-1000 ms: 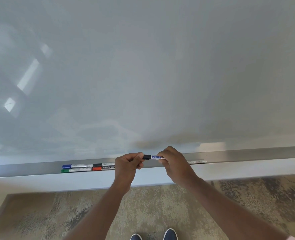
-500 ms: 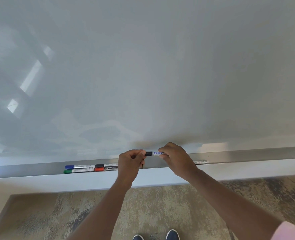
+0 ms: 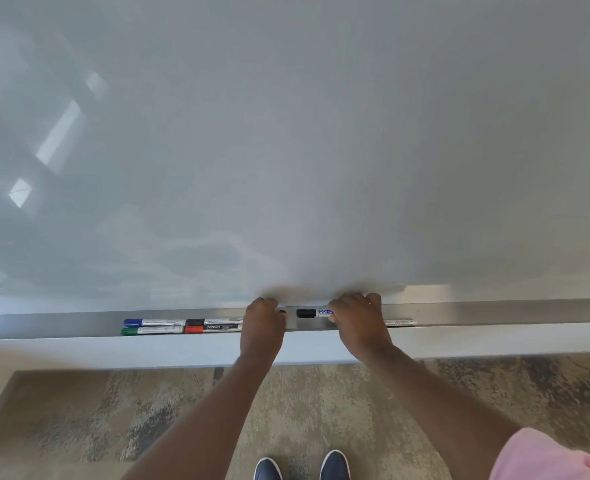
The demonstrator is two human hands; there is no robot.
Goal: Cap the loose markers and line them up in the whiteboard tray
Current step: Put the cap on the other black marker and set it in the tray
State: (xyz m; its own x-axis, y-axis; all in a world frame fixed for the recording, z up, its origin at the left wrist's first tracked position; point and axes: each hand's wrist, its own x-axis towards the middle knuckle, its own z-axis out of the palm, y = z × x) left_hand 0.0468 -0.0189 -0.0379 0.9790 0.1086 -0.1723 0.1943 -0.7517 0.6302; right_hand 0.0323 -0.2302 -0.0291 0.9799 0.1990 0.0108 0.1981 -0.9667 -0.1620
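The right hand (image 3: 359, 318) is curled tight around a black-capped marker (image 3: 313, 313), and the marker sticks out toward the left hand (image 3: 264, 322) with its cap end pointing that way. The left hand is closed like a fist, and a small dark thing (image 3: 282, 312) peeks out at its fingertips, maybe a cap, but it is too small to tell. There is a gap between the 2 hands. Both hands are low over the whiteboard tray (image 3: 494, 311), just in front of the whiteboard (image 3: 321, 150). Past the left hand, 4 capped markers lie in 2 rows: a blue marker (image 3: 153, 322) and a black marker (image 3: 213, 321) behind, a green marker (image 3: 151, 330) and a red marker (image 3: 213, 328) in front. Past the right hand lies 1 more pale marker (image 3: 400, 322), and its cap cannot be seen. It looks like the held marker is capped now and is being set down. Next, it should go flat in the tray beside the row of 4, pointing the same way, and then the pale one needs a check
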